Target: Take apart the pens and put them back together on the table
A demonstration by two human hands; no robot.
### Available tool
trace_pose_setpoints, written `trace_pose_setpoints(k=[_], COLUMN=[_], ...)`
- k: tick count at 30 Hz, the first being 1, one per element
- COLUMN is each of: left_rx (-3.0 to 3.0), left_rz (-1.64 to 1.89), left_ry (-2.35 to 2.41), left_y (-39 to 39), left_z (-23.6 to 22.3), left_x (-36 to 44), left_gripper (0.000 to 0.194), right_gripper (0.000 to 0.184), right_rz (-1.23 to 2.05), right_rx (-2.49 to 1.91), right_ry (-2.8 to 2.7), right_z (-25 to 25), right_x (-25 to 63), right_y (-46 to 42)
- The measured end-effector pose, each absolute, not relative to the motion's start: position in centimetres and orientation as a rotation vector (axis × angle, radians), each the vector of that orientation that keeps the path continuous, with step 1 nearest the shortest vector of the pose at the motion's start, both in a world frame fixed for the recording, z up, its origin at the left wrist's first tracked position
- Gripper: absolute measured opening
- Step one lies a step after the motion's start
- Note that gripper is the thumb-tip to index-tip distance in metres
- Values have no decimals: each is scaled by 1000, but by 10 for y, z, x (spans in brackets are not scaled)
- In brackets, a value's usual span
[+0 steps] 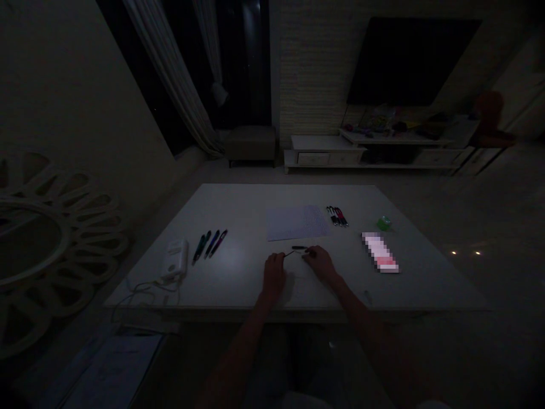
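Observation:
The room is dim. Both my hands rest on a white table (238,284) near its front middle. My left hand (273,272) pinches the thin tip end of a dark pen (298,249). My right hand (319,262) is closed on the pen's thicker barrel end. The pen lies roughly level between the two hands, just above the tabletop. A sheet of paper (297,222) lies just beyond the hands.
Several pens (210,244) lie in a row at the left beside a white adapter (175,258) with a cable. More pens (337,216) sit right of the paper, then a small green object (384,223) and a pink-white packet (380,253). A TV stand stands behind.

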State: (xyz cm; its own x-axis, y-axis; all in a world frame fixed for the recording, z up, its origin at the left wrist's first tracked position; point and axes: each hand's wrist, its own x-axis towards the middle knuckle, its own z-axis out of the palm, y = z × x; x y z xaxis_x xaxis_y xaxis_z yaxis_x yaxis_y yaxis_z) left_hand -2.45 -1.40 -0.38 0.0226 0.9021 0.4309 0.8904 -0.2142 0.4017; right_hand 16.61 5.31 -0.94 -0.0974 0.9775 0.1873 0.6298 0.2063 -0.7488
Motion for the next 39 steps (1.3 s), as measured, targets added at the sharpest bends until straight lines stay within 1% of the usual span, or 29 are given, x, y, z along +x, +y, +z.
trace_pose_setpoints(k=[2, 4, 6, 9, 12, 14, 22, 28, 34, 39], left_rx=[2229, 2242, 2271, 2302, 2318, 2339, 2486, 2509, 2493, 2540], left_rz=[1009, 998, 933, 815, 751, 730, 652, 634, 609, 626], left_ry=[1953, 1969, 2003, 2055, 2066, 2055, 1989, 1972, 1990, 1921], left_y=[-13, -13, -12, -12, -12, -12, -13, -16, -15, -15], left_z=[-3, -3, -3, -1, 0, -1, -5, -2, -2, -5], left_x=[-24, -22, -21, -20, -20, -20, -21, -21, -21, -21], left_gripper=[26, 17, 13, 15, 16, 16, 12, 12, 12, 12], right_gripper=[25, 21, 16, 15, 23, 26, 26, 22, 22, 20], right_rz=[600, 556, 541, 641, 869, 949, 926, 943, 898, 987], right_rx=[-1506, -1497, -1472, -1443, -1396, -1324, -1188, -1179, -1202, -1181], right_ry=[-1862, -1899, -1922, -1847, -1708, -1703, -1832, -1871, -1888, -1925], right_z=[-13, -13, -12, -10, -5, 1, 21, 22, 22, 19], right_x=[155, 143, 135, 138, 154, 164, 162, 153, 161, 149], right_y=[55, 57, 59, 59, 52, 46, 34, 32, 34, 32])
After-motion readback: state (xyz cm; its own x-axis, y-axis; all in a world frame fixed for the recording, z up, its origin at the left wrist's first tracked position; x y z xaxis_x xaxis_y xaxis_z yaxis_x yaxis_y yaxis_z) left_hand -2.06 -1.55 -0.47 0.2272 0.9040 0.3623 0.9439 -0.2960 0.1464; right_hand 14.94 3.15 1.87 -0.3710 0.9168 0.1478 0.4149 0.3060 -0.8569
